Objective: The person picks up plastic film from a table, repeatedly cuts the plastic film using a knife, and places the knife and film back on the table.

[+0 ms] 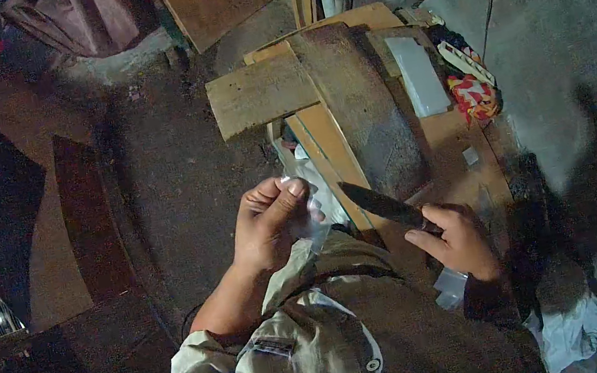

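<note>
Found open passage over dark floor (173,153) beyond the left hand (272,215). Met knife blade (377,203) slanting across the gap toward it from the right hand (458,240). Noted piled boards (264,93) crowding the space beyond the blade.

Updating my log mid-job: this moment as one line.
left hand: pinching translucent piece, material unclear | right hand: gripping dark-bladed knife, tip apart from left hand | nearby: wooden board

In front of me, a brown board (445,148) bears a dark plank (358,96), a white slab (419,76) and a small pale scrap (470,155).
</note>
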`<state>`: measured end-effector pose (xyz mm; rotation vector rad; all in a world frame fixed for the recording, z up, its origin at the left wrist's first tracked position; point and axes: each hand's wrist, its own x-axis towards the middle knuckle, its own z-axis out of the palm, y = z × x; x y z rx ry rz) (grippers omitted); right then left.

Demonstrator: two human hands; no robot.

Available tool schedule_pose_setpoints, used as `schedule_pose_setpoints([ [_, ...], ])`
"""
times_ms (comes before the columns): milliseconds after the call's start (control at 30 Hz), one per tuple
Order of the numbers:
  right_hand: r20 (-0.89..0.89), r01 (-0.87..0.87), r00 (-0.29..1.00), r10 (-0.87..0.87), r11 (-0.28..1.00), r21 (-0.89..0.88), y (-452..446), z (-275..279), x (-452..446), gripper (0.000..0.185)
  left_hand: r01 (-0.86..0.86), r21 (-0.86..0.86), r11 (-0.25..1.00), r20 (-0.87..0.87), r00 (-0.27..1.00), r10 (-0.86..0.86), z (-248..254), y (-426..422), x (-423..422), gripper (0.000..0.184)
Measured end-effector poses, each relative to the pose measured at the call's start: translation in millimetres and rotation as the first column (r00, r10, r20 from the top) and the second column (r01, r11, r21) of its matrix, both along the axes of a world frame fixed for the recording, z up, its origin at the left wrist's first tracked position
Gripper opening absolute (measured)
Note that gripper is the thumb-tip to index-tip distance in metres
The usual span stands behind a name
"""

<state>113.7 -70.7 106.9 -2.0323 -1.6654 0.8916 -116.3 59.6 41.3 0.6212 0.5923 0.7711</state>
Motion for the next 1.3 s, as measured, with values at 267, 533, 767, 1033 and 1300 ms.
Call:
schedule_pose_setpoints([
  [267, -0.078, -0.093, 0.992, 0.098, 0.993, 0.068, 11, -15, -5, 0.026, 0.248, 0.228, 0.942, -0.168, 0.963, -0.212, -7, -15, 5, 0.015],
  [533, -0.006, -0.13, 0.991, 0.131, 0.985, 0.11, 22, -18, -10, 0.028, 0.414, 0.234, 0.88, -0.326, 0.886, -0.33, -4, -23, 9, 0.01],
  [767, 0.075, -0.209, 0.977, 0.199, 0.961, 0.18, 27, -21, -5, 0.028, 0.499, 0.177, 0.848, -0.282, 0.851, -0.442, 3, -23, 8, 0.008],
  [1033, 0.108, 0.06, 0.991, -0.083, 0.978, 0.201, 26, -14, 25, 0.026, 0.506, 0.145, 0.85, -0.192, 0.858, -0.477, -8, -15, -4, 0.005],
  [1300, -0.819, 0.324, 0.499, -0.284, 0.937, -0.128, 14, -70, -4, 0.023, 0.519, 0.181, 0.835, -0.292, 0.84, -0.458, -20, -23, 24, 0.004],
])
